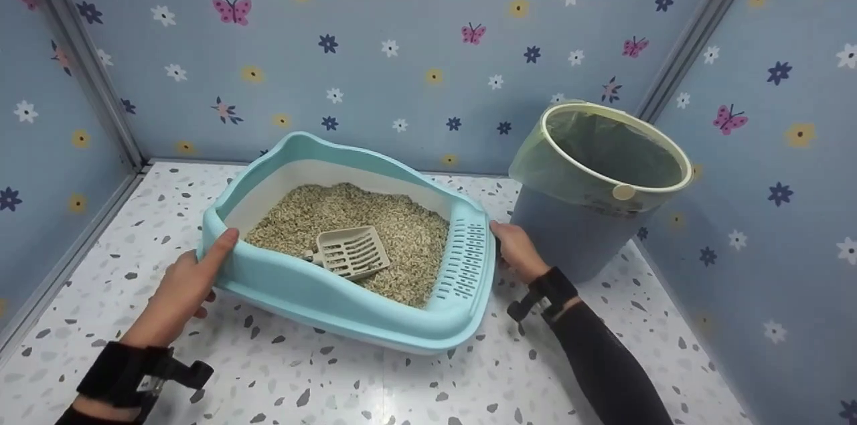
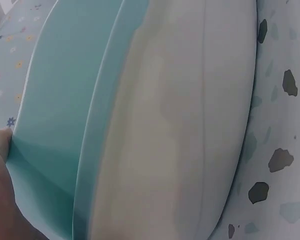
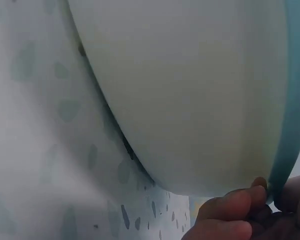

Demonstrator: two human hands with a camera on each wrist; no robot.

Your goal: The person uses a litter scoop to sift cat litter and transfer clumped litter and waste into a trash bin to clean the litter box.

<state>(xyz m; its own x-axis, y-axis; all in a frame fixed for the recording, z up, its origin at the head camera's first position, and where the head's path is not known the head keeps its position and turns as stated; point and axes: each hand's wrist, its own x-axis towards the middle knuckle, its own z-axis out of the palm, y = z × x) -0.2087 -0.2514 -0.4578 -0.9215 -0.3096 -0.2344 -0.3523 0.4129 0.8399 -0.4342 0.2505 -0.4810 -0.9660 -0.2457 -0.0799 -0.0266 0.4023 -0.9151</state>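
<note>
A litter box [image 1: 301, 284] with a blue-green upper part and a pale base sits at an angle on the speckled surface. Grey-brown litter [image 1: 408, 224] fills its inside, and a beige slotted litter scoop [image 1: 351, 252] lies on top, its handle end hidden behind the near wall. My left hand [image 1: 182, 288] grips the left end, thumb on the rim and fingers beneath. At the right end, beside the slotted ledge [image 1: 463, 258], my right hand [image 1: 519, 249] holds the edge. The right wrist view shows its curled fingers [image 3: 225, 207] under the blue-green lip.
Close behind the right hand stands a blue-grey trash bin [image 1: 569, 231], lined with a thin greenish bag [image 1: 546, 160] under a cream ring [image 1: 619, 110]. Blue walls [image 1: 402, 23] with flowers and butterflies enclose the back and both sides. Speckled surface [image 1: 375, 385] shows in front of the box.
</note>
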